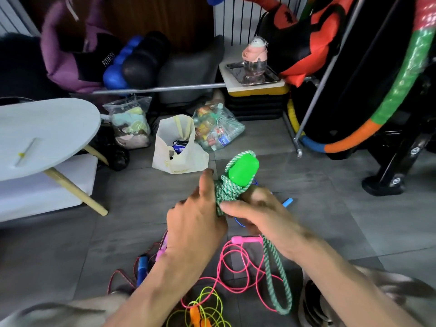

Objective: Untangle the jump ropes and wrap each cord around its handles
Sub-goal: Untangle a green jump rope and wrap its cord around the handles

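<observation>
Above the grey tiled floor [330, 208], seen from the head camera, both hands hold the green jump rope up at the middle of the view. The right hand [262, 215] has its fingers curled round the green handles [243, 169], its thumb pressing across the braided green cord [224, 192] already coiled around them. The left hand [195, 220] touches the coils from the left, its fingers hooked in the cord with the forefinger raised. A loose loop of the cord [280, 286] hangs below the right wrist. On the floor beneath lie a pink rope [236, 260] with its pink handle [245, 240], a yellow rope [207, 305] with orange handles, and a red cord with a blue handle [142, 267]. A white bag [165, 152] stands farther off.
</observation>
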Demonstrator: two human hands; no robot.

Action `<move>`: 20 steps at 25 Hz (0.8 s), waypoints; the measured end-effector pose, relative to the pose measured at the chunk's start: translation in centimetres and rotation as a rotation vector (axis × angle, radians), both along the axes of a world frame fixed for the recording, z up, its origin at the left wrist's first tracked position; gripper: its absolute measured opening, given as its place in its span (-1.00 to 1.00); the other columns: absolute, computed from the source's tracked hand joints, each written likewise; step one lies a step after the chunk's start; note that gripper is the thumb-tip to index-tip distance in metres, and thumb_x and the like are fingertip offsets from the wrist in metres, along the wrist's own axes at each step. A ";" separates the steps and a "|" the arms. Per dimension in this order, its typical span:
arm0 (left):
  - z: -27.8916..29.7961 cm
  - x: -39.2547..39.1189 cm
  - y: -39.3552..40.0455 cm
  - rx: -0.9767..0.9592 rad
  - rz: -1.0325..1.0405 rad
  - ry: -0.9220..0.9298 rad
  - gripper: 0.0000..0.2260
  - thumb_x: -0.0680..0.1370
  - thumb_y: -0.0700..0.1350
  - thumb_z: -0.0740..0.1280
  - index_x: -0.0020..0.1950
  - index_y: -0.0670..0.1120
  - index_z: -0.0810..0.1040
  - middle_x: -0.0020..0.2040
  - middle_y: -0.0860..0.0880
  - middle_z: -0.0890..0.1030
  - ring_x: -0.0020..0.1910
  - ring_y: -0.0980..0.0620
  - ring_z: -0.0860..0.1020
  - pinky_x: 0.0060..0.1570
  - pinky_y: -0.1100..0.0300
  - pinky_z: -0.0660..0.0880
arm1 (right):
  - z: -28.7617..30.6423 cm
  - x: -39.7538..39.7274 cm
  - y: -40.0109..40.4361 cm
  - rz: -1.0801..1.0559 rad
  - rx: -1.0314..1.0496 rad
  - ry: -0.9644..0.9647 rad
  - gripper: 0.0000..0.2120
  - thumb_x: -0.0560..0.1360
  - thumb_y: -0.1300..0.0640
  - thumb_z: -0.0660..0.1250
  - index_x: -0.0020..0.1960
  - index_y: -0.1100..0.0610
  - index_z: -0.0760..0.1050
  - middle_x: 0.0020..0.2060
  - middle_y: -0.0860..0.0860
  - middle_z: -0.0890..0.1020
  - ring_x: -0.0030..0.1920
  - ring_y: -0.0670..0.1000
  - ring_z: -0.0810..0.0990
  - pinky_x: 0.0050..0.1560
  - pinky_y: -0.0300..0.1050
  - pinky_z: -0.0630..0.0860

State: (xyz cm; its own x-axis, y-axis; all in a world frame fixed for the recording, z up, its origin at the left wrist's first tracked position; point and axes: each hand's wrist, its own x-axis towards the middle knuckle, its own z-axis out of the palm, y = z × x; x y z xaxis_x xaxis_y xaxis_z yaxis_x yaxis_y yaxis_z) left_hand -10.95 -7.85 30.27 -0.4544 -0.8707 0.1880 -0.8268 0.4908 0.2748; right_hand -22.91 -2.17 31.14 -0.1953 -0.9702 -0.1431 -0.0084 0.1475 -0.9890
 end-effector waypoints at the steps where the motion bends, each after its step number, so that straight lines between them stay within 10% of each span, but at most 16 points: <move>1: 0.3 -0.2 -0.6 0.021 -0.029 0.031 -0.38 0.38 -0.09 0.40 0.42 0.03 0.28 -0.18 -0.03 0.67 -0.18 -0.22 0.64 -0.31 0.11 0.36 | 0.1 0.1 0.2 -0.003 -0.053 0.033 -0.84 0.49 0.08 0.44 -0.27 -0.04 0.63 -0.35 -0.10 0.61 -0.30 -0.17 0.54 -0.23 -0.29 0.44; 3: 1.4 0.6 -2.0 0.167 -0.204 0.251 -0.39 0.39 -0.10 0.43 0.39 0.12 0.31 -0.12 0.01 0.67 -0.16 -0.10 0.65 -0.24 0.13 0.49 | 0.7 0.1 0.2 -0.006 -0.129 0.029 -0.83 0.52 0.11 0.40 -0.24 -0.05 0.65 -0.35 -0.14 0.65 -0.30 -0.23 0.57 -0.19 -0.34 0.47; 6: 2.8 2.1 -2.3 1.046 -0.483 0.802 -0.53 0.35 -0.36 0.51 0.18 -0.03 0.53 -0.19 -0.07 0.65 -0.36 0.00 0.60 -0.34 0.16 0.55 | 1.3 -0.6 0.2 0.166 -0.223 -0.180 -0.92 0.47 0.13 0.38 -0.10 0.06 0.66 -0.22 -0.02 0.69 -0.20 0.01 0.64 -0.16 -0.16 0.58; 8: 2.5 2.4 -2.1 1.296 -0.521 0.880 -0.75 0.35 -0.39 0.47 -0.04 -0.17 0.58 -0.31 -0.22 0.58 -0.50 -0.04 0.50 -0.45 0.16 0.51 | 1.7 -1.2 0.6 0.253 -0.226 -0.182 -0.84 0.49 0.07 0.35 -0.03 0.15 0.58 -0.16 0.03 0.67 -0.17 0.10 0.63 -0.14 -0.03 0.59; 13: 1.2 1.4 -2.1 0.552 -0.218 0.672 -0.71 0.34 -0.34 0.42 -0.03 -0.08 0.48 -0.32 -0.01 0.60 -0.38 0.03 0.55 -0.39 0.19 0.46 | -0.6 -1.0 0.3 -0.010 -0.077 0.573 -0.58 0.53 -0.20 0.27 -0.34 0.07 0.36 -0.50 -0.14 0.37 -0.43 -0.17 0.31 -0.38 -0.17 0.25; 16: 0.9 0.9 -0.7 0.216 -0.032 0.400 -0.54 0.40 -0.17 0.39 0.22 0.07 0.29 -0.19 -0.06 0.65 -0.17 -0.24 0.59 -0.31 0.08 0.38 | 0.0 -0.4 0.1 -0.066 -0.002 0.252 -0.80 0.53 0.04 0.38 -0.26 0.04 0.60 -0.49 -0.18 0.51 -0.41 -0.26 0.42 -0.31 -0.28 0.32; 20: -0.4 0.2 0.3 -0.066 -0.158 0.185 -0.30 0.23 -0.20 0.49 0.29 -0.02 0.25 -0.26 -0.07 0.63 -0.46 -0.16 0.59 -0.51 0.22 0.25 | 0.9 -0.1 0.2 -0.063 -0.028 -0.029 -0.83 0.39 -0.04 0.42 -0.28 0.04 0.61 -0.49 -0.20 0.59 -0.43 -0.28 0.54 -0.35 -0.47 0.37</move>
